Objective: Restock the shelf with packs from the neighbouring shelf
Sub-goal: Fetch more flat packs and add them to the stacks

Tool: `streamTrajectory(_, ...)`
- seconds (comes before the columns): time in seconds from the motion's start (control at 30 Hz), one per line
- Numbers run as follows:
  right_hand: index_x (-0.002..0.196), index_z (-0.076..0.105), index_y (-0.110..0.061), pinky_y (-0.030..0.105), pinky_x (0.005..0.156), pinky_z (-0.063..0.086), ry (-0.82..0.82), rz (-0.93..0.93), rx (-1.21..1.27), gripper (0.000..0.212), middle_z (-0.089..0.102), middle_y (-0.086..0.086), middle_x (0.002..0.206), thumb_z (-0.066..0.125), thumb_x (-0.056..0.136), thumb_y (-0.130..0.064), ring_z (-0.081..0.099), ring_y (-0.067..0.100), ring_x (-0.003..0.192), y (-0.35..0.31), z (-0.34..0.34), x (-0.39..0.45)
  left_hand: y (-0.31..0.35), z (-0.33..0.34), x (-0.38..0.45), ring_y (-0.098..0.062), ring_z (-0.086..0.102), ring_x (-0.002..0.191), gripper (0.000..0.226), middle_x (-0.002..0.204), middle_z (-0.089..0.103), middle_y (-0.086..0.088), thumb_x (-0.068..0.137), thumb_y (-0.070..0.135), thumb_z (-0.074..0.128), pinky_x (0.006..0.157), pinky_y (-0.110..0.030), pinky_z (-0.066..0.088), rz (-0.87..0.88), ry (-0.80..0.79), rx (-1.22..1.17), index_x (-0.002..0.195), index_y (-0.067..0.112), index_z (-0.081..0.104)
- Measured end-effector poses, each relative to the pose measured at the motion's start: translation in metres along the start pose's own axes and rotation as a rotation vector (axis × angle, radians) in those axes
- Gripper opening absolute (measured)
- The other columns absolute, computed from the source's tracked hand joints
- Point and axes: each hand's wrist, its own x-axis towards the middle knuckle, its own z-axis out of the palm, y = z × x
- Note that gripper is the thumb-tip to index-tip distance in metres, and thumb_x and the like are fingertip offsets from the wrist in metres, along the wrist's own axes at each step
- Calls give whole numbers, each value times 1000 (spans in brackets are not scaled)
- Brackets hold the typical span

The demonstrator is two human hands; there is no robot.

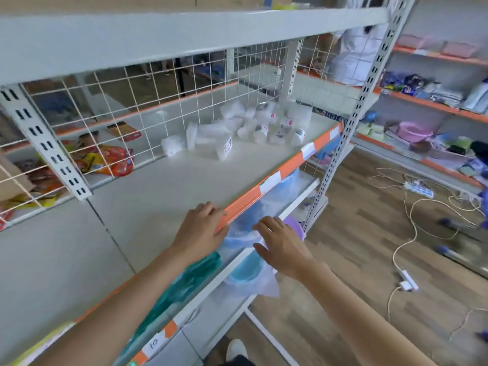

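A white metal shelf (163, 186) with an orange front strip (266, 186) runs from near left to far right. Several white packs (237, 130) lie in a loose heap at its far right end. My left hand (200, 231) rests over the shelf's front edge with fingers loosely bent, holding nothing. My right hand (280, 244) hovers just past the edge, below the strip, fingers relaxed and empty, over bagged blue basins (245, 268) on the lower shelf. Both hands are well short of the packs.
A wire mesh back (148, 101) separates this shelf from orange and red snack bags (105, 159) behind. A purple basin (295, 228) sits below. Cables and power strips (420, 190) lie on the wooden floor at right. Another shelving unit (433, 107) stands far right; a person in white (353, 54) beyond.
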Motion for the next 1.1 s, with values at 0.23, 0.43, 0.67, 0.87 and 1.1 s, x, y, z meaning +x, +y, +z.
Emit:
streamTrajectory(0.23, 106, 60, -8, 39, 69, 48, 39, -28, -9, 33, 59, 11, 102, 66, 75, -18, 57, 33, 92, 76, -16, 96, -16, 34, 90, -32, 60, 89, 43, 97, 61, -9, 73, 34, 44, 77, -39, 51, -148, -83, 5, 103, 11, 65)
streamTrajectory(0.43, 117, 57, -9, 41, 85, 44, -22, -51, 60, 34, 55, 9, 113, 58, 85, -20, 51, 30, 106, 111, 3, 138, -29, 42, 129, -32, 59, 88, 50, 93, 58, -10, 72, 40, 34, 75, -40, 51, -227, -24, 27, 98, 8, 62)
streamTrajectory(0.67, 127, 50, -12, 35, 90, 38, -102, -220, 83, 40, 49, 7, 125, 53, 90, -26, 43, 26, 117, 144, 5, 221, -48, 44, 201, -38, 51, 100, 43, 107, 49, -20, 79, 25, 69, 83, -45, 47, -461, 134, 75, 109, -2, 53)
streamTrajectory(0.87, 125, 52, -8, 40, 90, 42, -85, -350, 129, 39, 51, 9, 122, 55, 89, -25, 44, 27, 115, 180, 1, 280, -60, 60, 253, -31, 47, 110, 46, 117, 44, -15, 86, 30, 61, 90, -37, 42, -625, 91, 67, 120, 4, 44)
streamTrajectory(1.1, 128, 48, -8, 35, 96, 35, -112, -521, 157, 40, 45, 9, 127, 48, 93, -28, 40, 26, 120, 175, 11, 337, -51, 56, 220, -24, 46, 115, 45, 119, 49, -9, 88, 22, 57, 94, -28, 37, -789, 86, -22, 129, 10, 44)
